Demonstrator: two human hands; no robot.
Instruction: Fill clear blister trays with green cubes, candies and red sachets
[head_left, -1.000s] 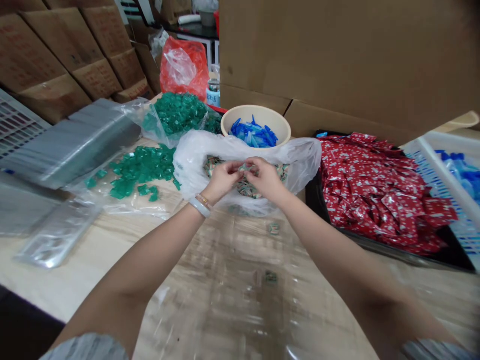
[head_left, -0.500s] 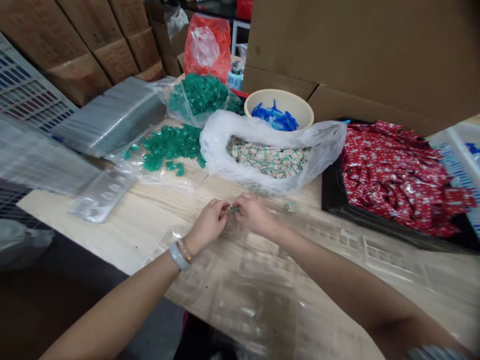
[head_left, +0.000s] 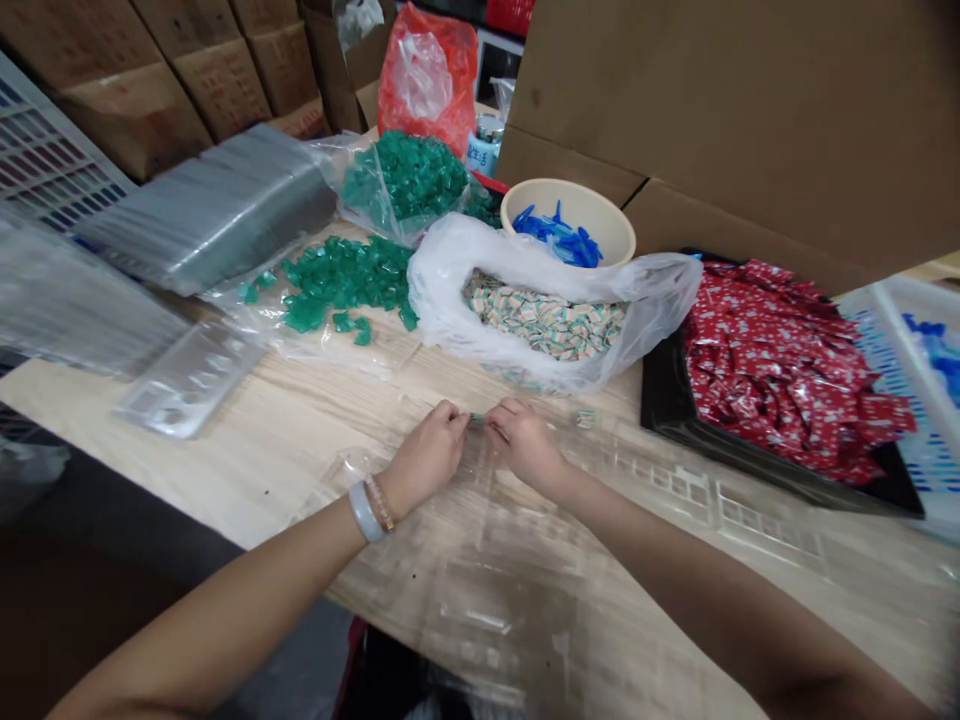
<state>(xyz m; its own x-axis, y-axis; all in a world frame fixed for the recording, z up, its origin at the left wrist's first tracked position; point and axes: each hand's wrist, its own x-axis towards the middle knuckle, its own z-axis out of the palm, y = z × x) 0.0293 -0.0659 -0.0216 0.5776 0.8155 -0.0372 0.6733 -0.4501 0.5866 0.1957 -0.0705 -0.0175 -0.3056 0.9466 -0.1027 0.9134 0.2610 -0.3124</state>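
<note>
My left hand (head_left: 433, 447) and my right hand (head_left: 525, 440) meet over the wooden table (head_left: 300, 400), fingers pinched on a small green-striped piece (head_left: 475, 418) between them. Its far details are too small to make out. Just beyond them, a white plastic bag (head_left: 450, 290) lies open, full of similar small patterned pieces (head_left: 559, 325). One loose piece (head_left: 585, 419) lies right of my right hand. Clear plastic trays (head_left: 502, 610) are spread under and in front of both hands.
Green pieces (head_left: 345, 275) lie on plastic at the left, near stacked clear trays (head_left: 217, 200). A cream bowl (head_left: 626, 235) holds blue pieces. Red packets (head_left: 780, 370) fill a black box (head_left: 664, 400) at the right. A cardboard panel (head_left: 712, 120) stands behind.
The camera view has shifted slightly. My fingertips are a little farther apart, and the small striped piece shows more clearly between them.
</note>
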